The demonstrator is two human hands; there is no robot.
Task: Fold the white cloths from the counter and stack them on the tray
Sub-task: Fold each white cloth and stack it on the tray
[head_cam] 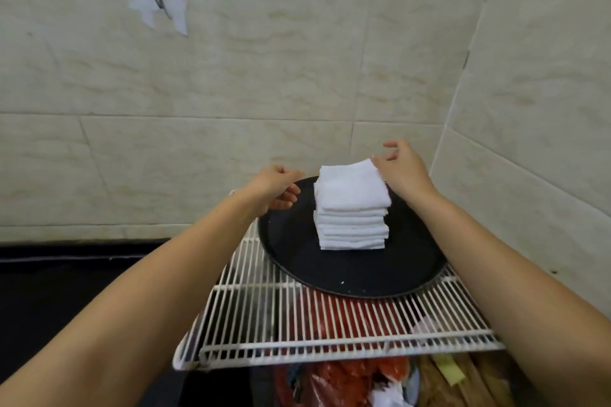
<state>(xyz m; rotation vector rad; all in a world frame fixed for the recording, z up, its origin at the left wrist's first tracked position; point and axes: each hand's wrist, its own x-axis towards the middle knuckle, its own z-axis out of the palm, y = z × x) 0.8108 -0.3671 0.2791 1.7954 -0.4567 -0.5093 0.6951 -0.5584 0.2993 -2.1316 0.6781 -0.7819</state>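
A stack of several folded white cloths [352,208] stands on a round black tray [347,271]. My right hand [401,168] hovers at the far right corner of the top cloth, fingers loosely curved, fingertips at the cloth's edge. Just left of the stack, over the tray's rim, my left hand [276,188] is held with relaxed fingers and holds nothing. Whether the right fingertips touch the cloth I cannot tell.
The tray sits on a white wire rack [297,324] set in a tiled corner. Below the rack lie red bags [334,373] and other clutter. A dark counter [66,291] runs to the left. A hook [160,3] is stuck on the back wall.
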